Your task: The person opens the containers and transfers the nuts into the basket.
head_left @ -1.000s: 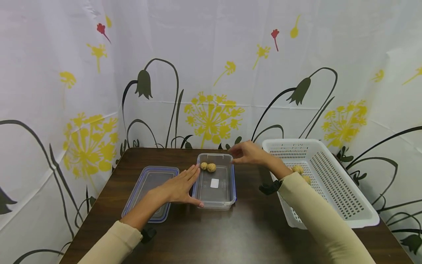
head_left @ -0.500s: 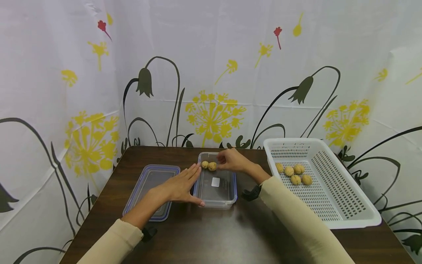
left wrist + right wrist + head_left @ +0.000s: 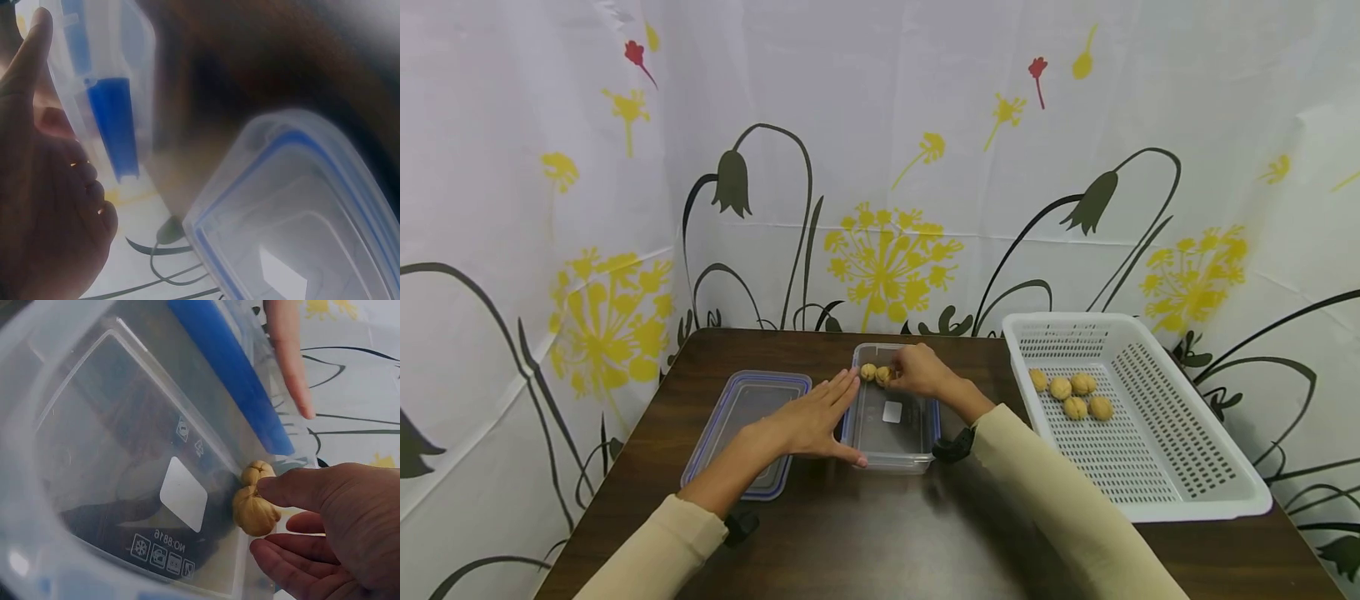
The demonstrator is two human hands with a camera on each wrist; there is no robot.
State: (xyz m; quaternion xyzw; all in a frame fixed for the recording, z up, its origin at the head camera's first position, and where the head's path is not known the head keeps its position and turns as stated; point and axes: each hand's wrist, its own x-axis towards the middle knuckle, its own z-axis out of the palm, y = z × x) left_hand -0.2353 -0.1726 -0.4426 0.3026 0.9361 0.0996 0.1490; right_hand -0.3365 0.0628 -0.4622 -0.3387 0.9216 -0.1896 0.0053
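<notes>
A clear plastic food container (image 3: 889, 461) with blue side clips stands on the table. Two walnuts lie at its far end: a left one (image 3: 868, 372) and a right, larger one (image 3: 255, 514). My right hand (image 3: 921, 372) reaches into the container, thumb and fingertips around the larger walnut; in the right wrist view the thumb overlaps its upper side. Along the container's left side lies my left hand (image 3: 812, 423), fingers straight and thumb at the near corner. In the left wrist view a blue clip (image 3: 115, 128) shows beside that hand.
A clear lid with a blue seal (image 3: 752, 408) lies on the table, partly under the left forearm. At right stands a white perforated basket (image 3: 1172, 450) holding several walnuts (image 3: 1076, 407). A flower-printed curtain (image 3: 880, 125) hangs behind the dark wooden table (image 3: 880, 533).
My right hand has moved left and down from beside the container's far right corner to the larger walnut inside. The basket's walnuts have come into full view. My left hand stays put.
</notes>
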